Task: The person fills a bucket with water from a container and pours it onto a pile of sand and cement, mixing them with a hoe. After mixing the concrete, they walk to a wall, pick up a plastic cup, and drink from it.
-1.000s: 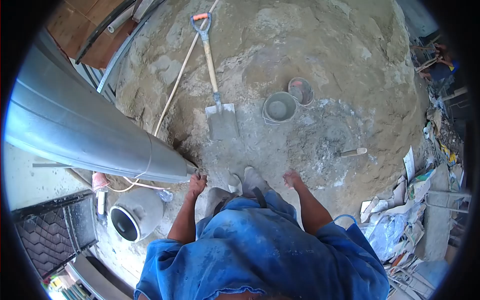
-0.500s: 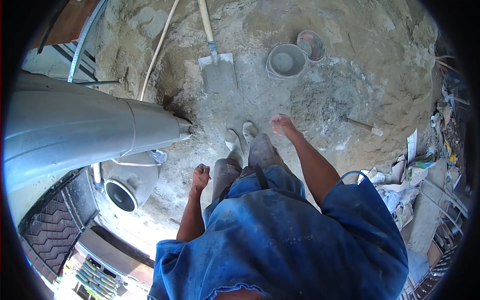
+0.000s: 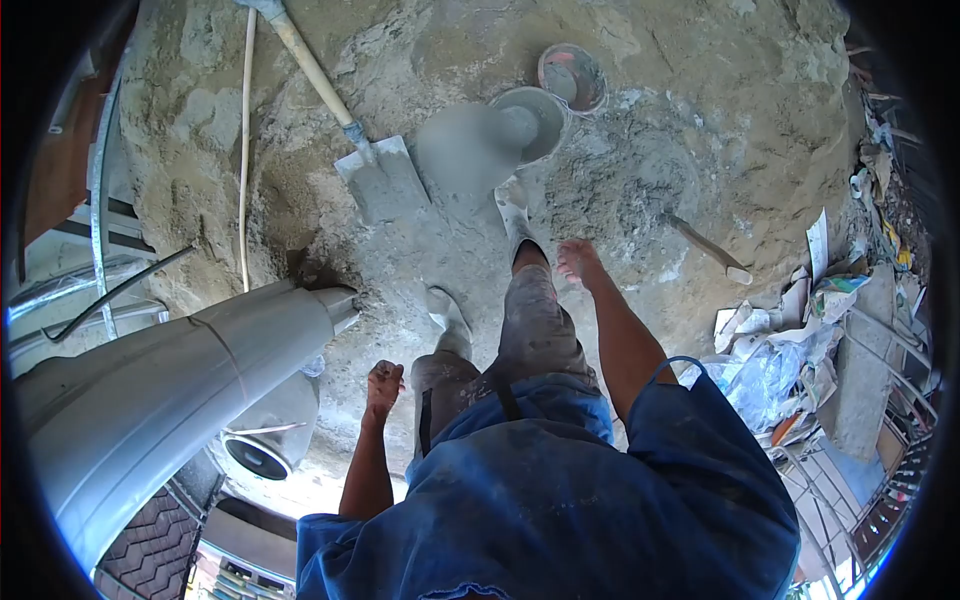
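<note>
Below, left hand [image 3: 384, 381] fingers curled, empty, right hand [image 3: 578, 262] fingers spread, empty, bucket [image 3: 540, 118] partly behind grey blur [image 3: 462, 150].

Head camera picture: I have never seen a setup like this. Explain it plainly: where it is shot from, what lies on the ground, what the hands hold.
There is no machine here. A person wears a camera on the head, and it looks down over their blue shirt at their own hands and boots. The round dark border comes from the wide lens. The left hand is loosely curled and the right hand is spread open; both hold nothing. On the sandy, cement-grey ground lie a shovel, a grey bucket with a reddish bucket beside it, and a small wooden-handled tool to the right. A big metal pipe slants in from the left. Paper scraps and plastic bags are heaped at the right edge.
</note>
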Demonstrator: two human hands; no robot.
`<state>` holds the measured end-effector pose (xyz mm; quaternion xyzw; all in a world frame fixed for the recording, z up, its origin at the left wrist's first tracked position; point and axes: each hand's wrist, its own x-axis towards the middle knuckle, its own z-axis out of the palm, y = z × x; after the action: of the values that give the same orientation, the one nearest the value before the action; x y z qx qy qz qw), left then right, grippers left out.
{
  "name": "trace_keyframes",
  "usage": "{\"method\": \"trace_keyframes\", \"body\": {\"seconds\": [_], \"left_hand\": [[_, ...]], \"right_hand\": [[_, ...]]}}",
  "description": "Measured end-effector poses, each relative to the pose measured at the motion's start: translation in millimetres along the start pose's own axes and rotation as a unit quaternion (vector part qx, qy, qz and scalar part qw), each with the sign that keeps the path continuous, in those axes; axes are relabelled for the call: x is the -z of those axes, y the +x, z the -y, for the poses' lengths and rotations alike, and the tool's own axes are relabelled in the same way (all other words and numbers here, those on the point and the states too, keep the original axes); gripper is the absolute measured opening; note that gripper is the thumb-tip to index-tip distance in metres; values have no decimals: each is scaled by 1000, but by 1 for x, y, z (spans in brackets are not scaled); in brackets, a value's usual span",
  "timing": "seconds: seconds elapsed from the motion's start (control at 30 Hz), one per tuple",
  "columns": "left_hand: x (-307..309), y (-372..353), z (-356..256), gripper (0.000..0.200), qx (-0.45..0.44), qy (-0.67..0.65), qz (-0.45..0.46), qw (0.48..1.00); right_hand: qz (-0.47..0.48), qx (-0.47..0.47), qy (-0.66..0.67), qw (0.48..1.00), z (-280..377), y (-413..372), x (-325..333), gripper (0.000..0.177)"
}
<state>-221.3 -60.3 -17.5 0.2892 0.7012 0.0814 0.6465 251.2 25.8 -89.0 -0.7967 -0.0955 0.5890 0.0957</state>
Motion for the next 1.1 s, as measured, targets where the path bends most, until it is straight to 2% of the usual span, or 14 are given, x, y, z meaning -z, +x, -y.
{"method": "trace_keyframes", "body": {"seconds": [0.03, 0.1, 0.13, 0.17, 0.23, 0.3, 0.37, 0.43, 0.5, 0.67, 0.73, 0.83, 0.97, 1.1], "left_hand": [[-7, 4, -8, 19, 27, -1, -14, 1000], [-23, 13, -23, 22, 70, 22, -37, 997], [-36, 21, -23, 21, 73, 5, -44, 996], [-51, 25, -30, 21, 92, -7, -47, 995], [-91, 35, -45, 23, 147, -32, -39, 988], [-135, 48, -69, 23, 189, -4, 10, 982], [-173, 64, -94, 23, 193, 25, 50, 980], [-204, 83, -122, 22, 189, 47, 86, 977], [-219, 89, -150, 20, 205, 0, 89, 975], [-217, 104, -174, 16, 244, 14, 71, 967], [-206, 104, -170, 16, 252, 26, 48, 966], [-192, 97, -171, 15, 280, 32, 30, 959], [-183, 97, -175, 17, 300, 45, 7, 953], [-175, 94, -159, 23, 234, -5, -11, 972]], "right_hand": [[2, -3, 3, 1000, 2, 26, 18, 23], [143, -81, 187, 969, 7, 96, 56, 23], [135, -61, 174, 974, -8, 154, 68, 25], [135, -67, 180, 972, 18, 162, 75, 25], [-21, -31, 114, 993, 93, 148, 87, 27], [-53, -58, 132, 988, 125, 200, 108, 29], [16, 6, 308, 951, 66, 330, 142, 31], [-100, -64, 172, 978, 151, 295, 143, 33], [-91, -105, 198, 970, 159, 324, 149, 34], [-84, -153, 260, 950, 183, 367, 157, 34], [-75, -128, 390, 909, 185, 388, 153, 34], [-45, -112, 466, 876, 182, 410, 152, 31], [-81, -44, 447, 890, 225, 384, 172, 33], [7, 45, 461, 886, 260, 411, 219, 29]]}}
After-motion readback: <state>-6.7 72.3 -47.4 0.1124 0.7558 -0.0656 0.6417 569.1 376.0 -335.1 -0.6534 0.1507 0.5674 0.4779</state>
